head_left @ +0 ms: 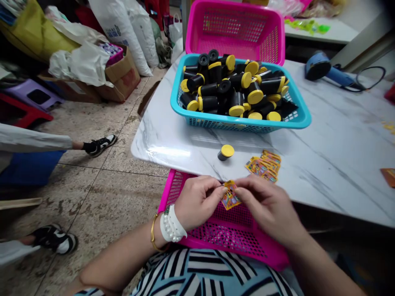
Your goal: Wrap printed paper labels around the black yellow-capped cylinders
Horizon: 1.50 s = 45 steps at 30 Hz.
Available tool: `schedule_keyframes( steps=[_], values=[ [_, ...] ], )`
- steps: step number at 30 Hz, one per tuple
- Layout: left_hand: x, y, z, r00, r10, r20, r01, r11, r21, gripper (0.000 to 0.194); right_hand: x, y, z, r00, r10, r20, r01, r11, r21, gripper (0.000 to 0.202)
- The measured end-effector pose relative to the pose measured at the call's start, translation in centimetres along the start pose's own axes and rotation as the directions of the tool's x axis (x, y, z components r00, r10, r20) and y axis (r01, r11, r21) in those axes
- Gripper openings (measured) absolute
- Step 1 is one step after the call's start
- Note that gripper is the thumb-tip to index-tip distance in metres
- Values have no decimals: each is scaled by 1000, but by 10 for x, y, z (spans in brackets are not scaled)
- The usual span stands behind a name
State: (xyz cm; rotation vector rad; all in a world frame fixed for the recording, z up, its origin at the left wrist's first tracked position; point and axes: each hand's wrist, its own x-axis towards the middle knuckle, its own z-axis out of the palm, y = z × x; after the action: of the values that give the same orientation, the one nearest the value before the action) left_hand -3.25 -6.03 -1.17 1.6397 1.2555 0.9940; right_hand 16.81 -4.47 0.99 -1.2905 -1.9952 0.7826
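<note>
Between my two hands is a small orange printed sticker, held just off the table's front edge. My left hand pinches its left side between thumb and forefinger. On the other side, my right hand grips the sticker's upper right the same way. A single black canister with a yellow cap stands on the table just beyond my hands. To its right lies a loose pile of similar orange stickers. Below my hands, a pink basket rests at my lap.
A turquoise basket heaped with yellow-capped black canisters stands on the marbled table. Behind it is a pink basket. A blue corded tool lies at the right. Cardboard boxes, sacks and another person's legs are at the left.
</note>
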Motion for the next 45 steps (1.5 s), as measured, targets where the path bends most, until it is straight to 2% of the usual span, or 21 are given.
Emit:
schedule_keyframes(
  steps=[1, 2, 5, 9, 12, 16, 20, 21, 23, 25, 27, 29, 31, 33, 35, 37, 38, 39, 41, 43, 45],
  values=[
    [-2, 1, 0, 999, -6, -37, 5, 1000, -14, 26, -3, -4, 11, 999, 38, 32, -40, 996, 82, 25],
    [-5, 3, -1, 996, -23, -90, 20, 999, -37, 25, -5, -7, 20, 996, 85, 17, -87, 986, 140, 33],
    [-17, 6, -6, 960, -72, -271, 38, 991, -128, 26, -8, -8, 39, 968, 220, -118, -187, 952, 242, 42],
    [-33, 10, -8, 944, 7, -329, -49, 992, -118, 28, -12, -7, 44, 952, 245, -184, -187, 941, 283, 38],
    [-37, 8, -4, 942, -1, -336, -49, 989, -138, 18, -16, -7, 46, 959, 164, -230, -112, 968, 224, 33],
    [-34, 5, 1, 933, -134, -335, 42, 962, -269, 12, -20, -7, 52, 967, -36, -252, 64, 993, 104, 24],
    [-31, 5, -1, 903, -232, -362, 88, 924, -372, 4, -20, -9, 58, 944, -217, -248, 223, 975, -2, 14],
    [-31, 5, -3, 898, -268, -350, 115, 909, -401, 3, -19, -9, 59, 941, -240, -239, 243, 970, -18, 14],
    [-31, 3, -5, 890, -378, -255, 215, 841, -496, 9, -17, -10, 58, 941, -273, -199, 270, 962, -40, 14],
    [-31, -1, -6, 866, -485, -120, 324, 729, -603, 15, -10, -8, 54, 939, -316, -139, 310, 949, -64, 14],
    [-32, -7, -6, 840, -542, -28, 381, 626, -680, 21, 4, -5, 46, 913, -388, -127, 368, 917, -154, 5],
    [-32, -11, -6, 824, -566, 18, 407, 570, -714, 25, 23, -1, 38, 883, -442, -160, 375, 867, -329, 25],
    [-31, -12, -6, 809, -582, 81, 450, 524, -723, 27, 43, 4, 31, 882, -447, -147, 330, 810, -485, 44],
    [-30, -13, -7, 788, -597, 150, 495, 469, -731, 31, 56, 8, 26, 912, -399, -93, 300, 805, -511, 39],
    [-28, -14, -8, 767, -607, 207, 525, 410, -746, 32, 58, 8, 21, 945, -308, -112, 240, 884, -402, 28],
    [-26, -16, -10, 756, -607, 247, 530, 345, -775, 29, 50, 6, 16, 976, -112, -185, 89, 987, -131, 29],
    [-25, -17, -10, 751, -605, 266, 529, 309, -791, 28, 42, 4, 13, 982, 14, -186, -3, 998, 60, 33],
    [-23, -19, -11, 744, -605, 284, 527, 271, -805, 26, 35, 3, 10, 980, 131, -151, -89, 962, 260, 35],
    [-20, -20, -11, 730, -607, 315, 523, 200, -828, 24, 20, 3, 7, 960, 278, -16, -218, 788, 576, 33],
    [-16, -20, -10, 719, -608, 337, 516, 141, -845, 22, 9, 6, 9, 941, 326, 96, -292, 632, 718, 29],
    [-12, -18, -8, 723, -595, 351, 500, 99, -860, 21, 2, 10, 13, 922, 355, 152, -345, 582, 736, 30]
  ],
)
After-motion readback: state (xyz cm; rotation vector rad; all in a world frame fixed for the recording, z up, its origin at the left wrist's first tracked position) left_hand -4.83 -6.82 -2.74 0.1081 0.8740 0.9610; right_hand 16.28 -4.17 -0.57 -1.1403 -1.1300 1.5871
